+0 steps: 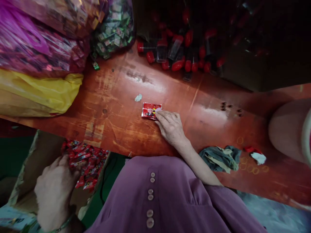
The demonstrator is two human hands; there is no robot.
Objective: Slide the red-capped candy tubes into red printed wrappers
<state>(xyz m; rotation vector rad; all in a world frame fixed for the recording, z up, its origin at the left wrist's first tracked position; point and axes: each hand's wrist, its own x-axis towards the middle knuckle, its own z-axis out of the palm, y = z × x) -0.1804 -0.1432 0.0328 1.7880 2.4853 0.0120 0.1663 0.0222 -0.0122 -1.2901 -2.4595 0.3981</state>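
Observation:
My right hand [171, 127] is at the middle of the wooden table, its fingers together on the right edge of a shiny red printed packet [148, 110]. The packet lies flat and may be a small stack; I cannot tell. At lower left, my left hand [54, 191] reaches into an open cardboard box [26, 171]. Against its fingertips is a heap of small red packets [85, 161]. Motion smears that hand, and its fingers are partly hidden, so any hold there cannot be made out.
Bags of wrapped packets [60, 55] and a yellow plastic bag [41, 94] stand at left. Red-capped clear containers [175, 51] lie at the back. On the right are small dark beads [225, 106], a crumpled dark cloth [221, 158] and a pale bucket [289, 129].

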